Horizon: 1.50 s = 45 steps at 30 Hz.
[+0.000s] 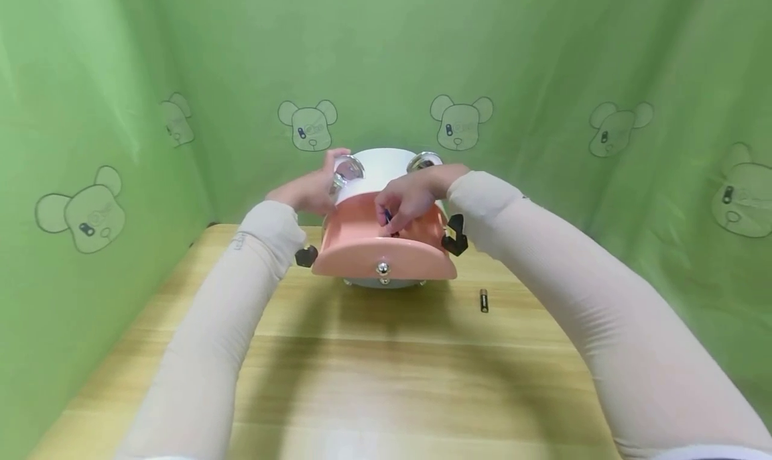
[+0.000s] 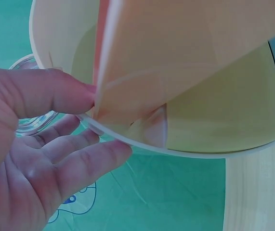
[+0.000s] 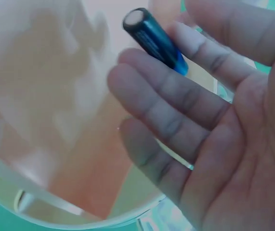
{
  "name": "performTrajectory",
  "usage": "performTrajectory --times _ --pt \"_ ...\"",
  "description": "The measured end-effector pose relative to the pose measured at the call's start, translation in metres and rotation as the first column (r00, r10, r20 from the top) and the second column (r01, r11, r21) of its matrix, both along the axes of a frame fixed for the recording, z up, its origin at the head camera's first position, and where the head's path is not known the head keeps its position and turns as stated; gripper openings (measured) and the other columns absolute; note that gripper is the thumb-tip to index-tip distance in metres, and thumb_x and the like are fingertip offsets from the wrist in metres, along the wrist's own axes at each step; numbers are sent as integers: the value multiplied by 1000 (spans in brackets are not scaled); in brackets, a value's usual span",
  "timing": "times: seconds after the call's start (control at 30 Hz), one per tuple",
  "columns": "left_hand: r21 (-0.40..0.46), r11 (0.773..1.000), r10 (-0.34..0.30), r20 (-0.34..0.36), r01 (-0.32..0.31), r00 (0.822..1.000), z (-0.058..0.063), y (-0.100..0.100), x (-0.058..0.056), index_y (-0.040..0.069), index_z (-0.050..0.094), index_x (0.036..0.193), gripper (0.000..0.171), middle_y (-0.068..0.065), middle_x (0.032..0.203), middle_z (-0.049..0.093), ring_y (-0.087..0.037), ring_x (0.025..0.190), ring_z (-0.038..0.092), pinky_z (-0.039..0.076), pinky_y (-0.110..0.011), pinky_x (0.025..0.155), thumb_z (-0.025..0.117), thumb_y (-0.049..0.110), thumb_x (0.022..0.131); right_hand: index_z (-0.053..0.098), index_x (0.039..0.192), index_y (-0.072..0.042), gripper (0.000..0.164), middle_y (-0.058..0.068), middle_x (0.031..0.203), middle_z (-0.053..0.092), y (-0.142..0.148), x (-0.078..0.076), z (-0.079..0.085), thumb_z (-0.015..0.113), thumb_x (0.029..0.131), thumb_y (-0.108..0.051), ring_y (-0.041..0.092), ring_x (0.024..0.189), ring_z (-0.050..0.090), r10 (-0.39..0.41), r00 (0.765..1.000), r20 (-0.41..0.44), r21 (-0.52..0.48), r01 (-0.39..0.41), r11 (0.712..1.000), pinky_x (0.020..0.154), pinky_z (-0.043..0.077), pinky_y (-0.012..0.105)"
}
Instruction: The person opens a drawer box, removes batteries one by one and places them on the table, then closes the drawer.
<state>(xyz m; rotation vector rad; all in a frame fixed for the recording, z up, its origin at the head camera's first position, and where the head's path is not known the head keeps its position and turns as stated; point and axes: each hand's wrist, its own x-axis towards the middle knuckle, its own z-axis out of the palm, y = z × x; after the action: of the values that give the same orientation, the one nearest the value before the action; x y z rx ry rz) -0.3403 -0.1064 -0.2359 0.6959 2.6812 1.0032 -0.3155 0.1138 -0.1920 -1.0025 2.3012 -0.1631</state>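
A white, round-bodied case with silver bell-like domes on top stands on the table, its pink tilted front compartment facing me. My left hand grips the case's left rim; in the left wrist view the thumb presses the pink panel near the white rim, with fingers outside. Over the pink compartment, my right hand holds a dark battery with a blue end between its fingers. Its pale, flat end points away from the palm. The compartment's bottom is hidden from the head view.
Another black battery lies on the wooden table, right of the case. Black knob-like parts jut from the case's sides. Green curtains with bear-head prints hang behind and at both sides.
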Motion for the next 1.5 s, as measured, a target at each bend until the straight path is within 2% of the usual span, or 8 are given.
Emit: performTrajectory --times 0.23,0.43,0.73,0.83,1.0,1.23,1.37,1.5 --pt "4 1000 -4 9 4 1000 -2 -2 1 31 -11 149 118 -21 110 56 -32 75 64 58 -37 69 62 -21 73 55 96 -9 11 7 85 63 8 7 -10 63 94 -16 22 77 60 -48 998 -52 -118 42 992 71 49 30" --pt "21 1000 10 19 -10 1000 2 -4 1 33 -9 148 111 -20 107 56 -32 77 63 58 -38 71 57 -20 78 53 95 -7 10 8 82 61 11 10 -14 62 93 -9 19 71 59 -112 990 -82 -186 95 978 64 50 27" --pt "26 1000 9 30 -10 1000 3 -2 0 34 -8 148 104 -18 107 55 -33 77 63 58 -39 71 53 -18 81 44 120 -4 34 15 89 58 17 14 -20 62 91 -3 24 75 63 -218 975 -46 -255 199 946 68 55 33" --pt "25 1000 7 29 -8 1000 1 -1 0 34 -8 148 109 -19 112 54 -32 79 64 57 -37 72 56 -19 78 43 122 -4 35 16 90 61 19 15 -22 61 91 -3 25 77 65 -225 974 -30 -271 208 940 69 56 34" --pt "20 1000 1 27 -1 1000 1 -1 0 32 -9 149 110 -21 110 55 -32 77 63 57 -38 71 56 -21 78 43 122 -3 34 16 91 61 24 14 -24 60 92 -3 25 77 65 -234 972 -10 -308 219 926 69 56 34" --pt "22 1000 9 49 -10 999 -1 0 1 33 -11 149 117 -21 115 53 -32 71 62 57 -37 62 60 -23 74 42 124 -4 33 17 91 61 37 16 -24 57 94 -2 27 76 64 -279 958 56 -358 281 891 66 55 35" --pt "10 1000 4 32 -4 999 0 1 1 33 -11 149 118 -22 109 56 -30 67 61 57 -36 60 61 -22 73 41 123 -3 32 18 89 62 47 17 -24 56 94 -1 28 73 63 -298 952 74 -384 303 872 62 55 36" --pt "0 1000 -2 27 2 1000 1 2 2 32 -11 149 119 -21 106 56 -31 67 60 56 -35 59 62 -21 72 41 121 -3 32 19 93 62 60 18 -23 56 93 0 29 75 62 -314 947 70 -400 315 861 67 56 39"
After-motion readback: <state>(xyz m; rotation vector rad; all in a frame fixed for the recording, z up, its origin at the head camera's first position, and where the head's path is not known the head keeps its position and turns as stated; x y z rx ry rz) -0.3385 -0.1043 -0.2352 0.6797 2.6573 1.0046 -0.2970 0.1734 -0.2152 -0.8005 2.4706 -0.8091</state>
